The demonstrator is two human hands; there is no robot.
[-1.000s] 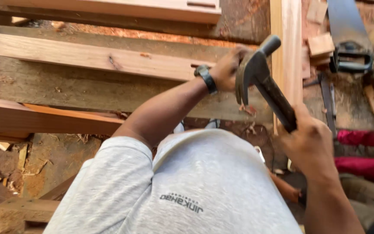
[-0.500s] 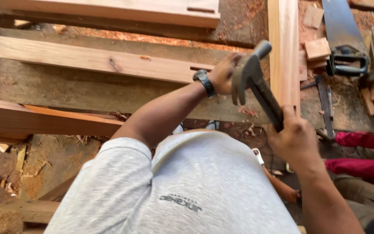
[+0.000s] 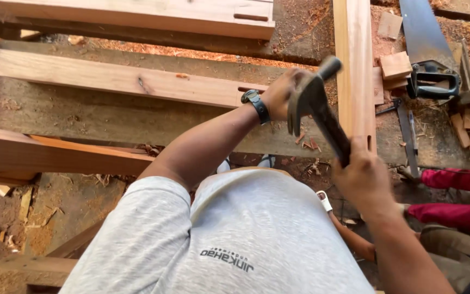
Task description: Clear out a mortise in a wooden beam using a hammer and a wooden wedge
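Timber frame: long planed boards of pale reddish wood (image 3: 121,79), square-edged, lying across rough grey planks strewn with sawdust.
Upright board: narrow smooth plank (image 3: 354,65), running top to bottom just beside the hammer.
Hand saw: broad flat steel blade with dark handle (image 3: 428,60), lying among small offcut blocks at upper right.
Hammer: dark metal claw head (image 3: 307,100), curved claws pointing down, handle slanting to lower right.
Right hand (image 3: 363,179): fingers clamped on the hammer handle's end.
Left hand (image 3: 281,92): partly hidden behind the hammer head; fingers' state cannot be told.
Wristwatch: dark band (image 3: 257,104) on left wrist.
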